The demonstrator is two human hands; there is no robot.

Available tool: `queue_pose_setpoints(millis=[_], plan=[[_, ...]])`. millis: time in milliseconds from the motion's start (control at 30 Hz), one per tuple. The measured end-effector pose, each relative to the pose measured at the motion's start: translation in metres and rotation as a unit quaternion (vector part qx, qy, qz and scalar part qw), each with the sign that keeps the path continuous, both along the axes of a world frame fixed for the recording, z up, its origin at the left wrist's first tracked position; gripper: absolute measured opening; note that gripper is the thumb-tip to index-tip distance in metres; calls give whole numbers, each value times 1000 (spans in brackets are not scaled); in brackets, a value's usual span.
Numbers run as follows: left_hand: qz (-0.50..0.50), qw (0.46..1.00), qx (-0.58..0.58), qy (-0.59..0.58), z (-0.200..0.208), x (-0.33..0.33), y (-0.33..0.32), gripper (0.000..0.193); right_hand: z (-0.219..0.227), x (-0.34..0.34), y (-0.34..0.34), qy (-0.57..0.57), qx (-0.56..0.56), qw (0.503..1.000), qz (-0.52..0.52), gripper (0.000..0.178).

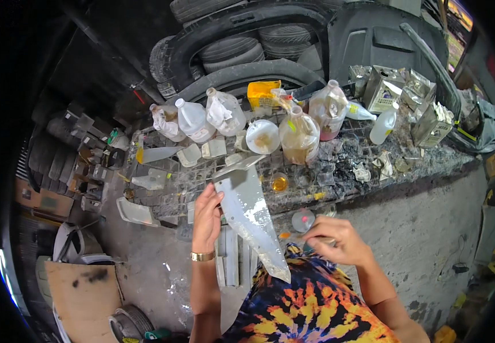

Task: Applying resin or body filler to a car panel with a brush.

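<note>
My left hand [206,214] grips the upper left edge of a long grey-white panel [248,211], glossy wet in its middle, holding it tilted in front of my body. The panel tapers to a point near my shirt. My right hand [339,240] is closed on a short light-coloured handle [326,240]; its working end does not show clearly. Just beyond those fingers is a clear round cup [303,220] with a red spot in it. A small jar of amber liquid [280,182] stands on the bench, past the panel's right edge.
Across the grimy bench [339,194] stand several plastic jugs [299,137], a white bowl [262,137], a spray bottle [383,124] and metal cans [383,88]. Tyres [233,51] are stacked behind. Cardboard [82,294] lies at the lower left on the concrete floor.
</note>
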State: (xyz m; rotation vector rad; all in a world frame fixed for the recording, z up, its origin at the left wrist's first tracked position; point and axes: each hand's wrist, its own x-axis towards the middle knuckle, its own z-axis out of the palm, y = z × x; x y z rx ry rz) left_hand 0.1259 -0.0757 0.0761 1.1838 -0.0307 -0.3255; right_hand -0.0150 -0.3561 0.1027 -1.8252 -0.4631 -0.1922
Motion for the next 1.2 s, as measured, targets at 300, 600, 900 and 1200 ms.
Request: queue_pose_setpoints(millis=[300, 600, 900, 1200], plan=[[116, 988, -66, 72, -54, -16, 80, 18, -134, 97, -5, 105, -82, 969, -206, 13], [280, 947, -32, 154, -80, -30, 106, 41, -235, 162, 39, 79, -305, 934, -171, 13], [258, 955, -56, 135, -94, -17, 106, 43, -251, 166, 45, 129, -346, 915, -162, 14], [183, 976, -77, 91, -66, -2, 95, 41, -248, 171, 43, 170, -313, 923, -145, 19]])
